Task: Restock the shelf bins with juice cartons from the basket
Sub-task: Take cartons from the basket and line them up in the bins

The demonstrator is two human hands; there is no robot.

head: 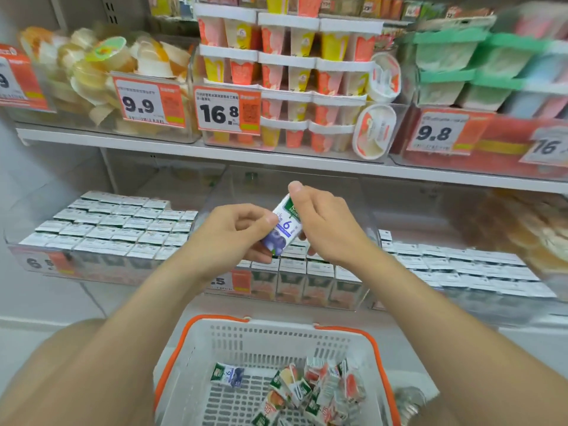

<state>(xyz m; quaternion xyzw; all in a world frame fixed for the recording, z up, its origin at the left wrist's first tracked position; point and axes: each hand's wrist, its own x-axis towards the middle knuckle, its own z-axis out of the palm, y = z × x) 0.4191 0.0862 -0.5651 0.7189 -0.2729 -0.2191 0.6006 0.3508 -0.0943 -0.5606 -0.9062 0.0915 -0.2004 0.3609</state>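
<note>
Nearest, the white slotted plastic basket (196, 348) held loose, boxy cartons (310, 392). Above it, the left hand (236, 235) and right hand (322, 229) pinched one glossy blueberry juice carton (284, 229) with curled fingers. Next, it probably needed standing upright in the clear bin (212, 195) beyond.
</note>
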